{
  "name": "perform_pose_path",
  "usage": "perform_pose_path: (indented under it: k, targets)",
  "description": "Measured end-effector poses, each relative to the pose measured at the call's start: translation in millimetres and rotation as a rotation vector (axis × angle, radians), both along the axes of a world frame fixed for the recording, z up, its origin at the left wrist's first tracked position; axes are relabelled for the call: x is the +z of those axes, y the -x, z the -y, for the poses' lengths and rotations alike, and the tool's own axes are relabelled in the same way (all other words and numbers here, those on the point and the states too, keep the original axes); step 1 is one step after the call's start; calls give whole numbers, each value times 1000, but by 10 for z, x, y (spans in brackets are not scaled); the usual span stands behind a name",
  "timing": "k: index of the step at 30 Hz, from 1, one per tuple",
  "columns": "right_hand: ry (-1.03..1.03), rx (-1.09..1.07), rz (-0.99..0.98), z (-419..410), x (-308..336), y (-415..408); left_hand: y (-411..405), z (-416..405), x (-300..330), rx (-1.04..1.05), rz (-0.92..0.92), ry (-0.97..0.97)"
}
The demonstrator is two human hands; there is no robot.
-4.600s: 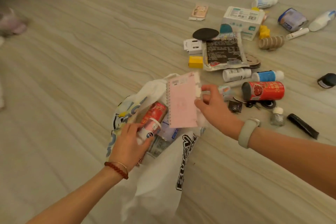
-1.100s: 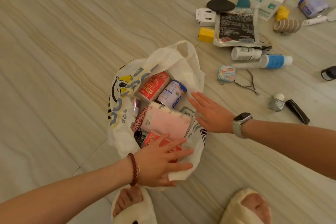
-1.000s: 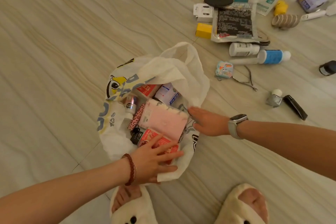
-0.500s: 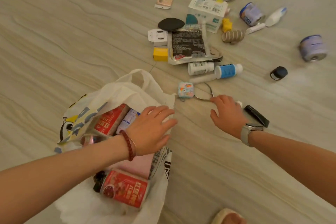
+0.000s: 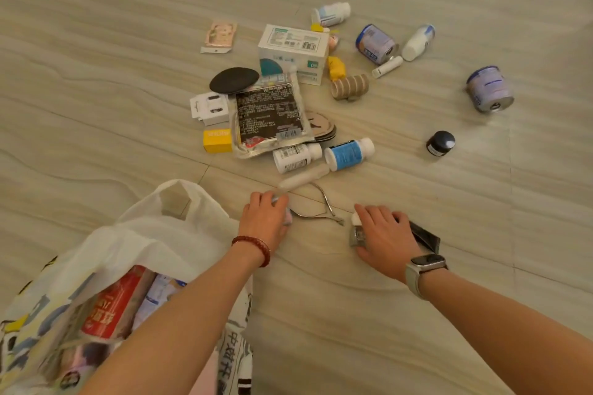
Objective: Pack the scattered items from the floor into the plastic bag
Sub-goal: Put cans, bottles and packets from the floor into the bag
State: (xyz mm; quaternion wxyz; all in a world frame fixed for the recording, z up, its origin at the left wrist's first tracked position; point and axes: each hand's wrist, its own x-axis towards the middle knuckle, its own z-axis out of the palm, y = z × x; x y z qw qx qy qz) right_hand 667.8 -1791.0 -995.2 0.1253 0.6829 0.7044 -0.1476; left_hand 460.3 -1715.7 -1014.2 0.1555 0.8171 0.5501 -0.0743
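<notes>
Both hands have left the plastic bag (image 5: 134,244) and gone out to the floor; a second ago they were pressing the contents down inside it.

- Left hand (image 5: 264,218): curled down over a small pale item, mostly hidden under the fingers; whether it is fully gripped I cannot tell. Metal nippers (image 5: 316,213) lie just off its fingertips, towards the other hand.
- Right hand (image 5: 386,234): palm down, fingers closing on a small glass bottle (image 5: 356,232) with a white cap; a flat black item (image 5: 425,236) pokes out from under its far side.
- Bag: behind the left wrist, mouth open and slack, red can (image 5: 110,308) showing inside.
- Beyond both hands: two white bottles (image 5: 296,157), foil pouch (image 5: 269,115), white box (image 5: 293,51), two cans, small dark jar (image 5: 439,143), well apart.

Judgement: a two-handed pickup is under way; most of the scatter remains to be packed. The unheld bag mouth may sag shut before the hands return.
</notes>
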Motion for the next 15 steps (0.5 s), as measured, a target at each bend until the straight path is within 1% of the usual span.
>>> perform_pose_path:
  k: [2, 5, 7, 8, 9, 11, 13, 15]
  targets:
    - [-17, 7, -78, -12, 17, 135, 86, -14, 115, -47, 29, -4]
    - [-101, -7, -392, 21, 161, 382, 353, 93, 455, -183, 258, -181]
    - [-173, 100, -506, 85, 279, 602, 679, 279, 721, -221, 389, -210]
    - [-226, 194, -522, 127, 316, 719, 873, 398, 817, -224, 402, -198]
    - [-253, 292, -527, 169, 349, 839, 1073, 532, 886, -225, 381, -181]
    - [-234, 486, -504, 250, 397, 1106, 1466, 810, 917, -217, 283, -156]
    - [-260, 655, -412, 301, 390, 1378, 1811, 1053, 836, -187, 178, -120]
    - [-296, 743, -321, 296, 355, 1638, 2067, 1244, 738, -123, 71, -96]
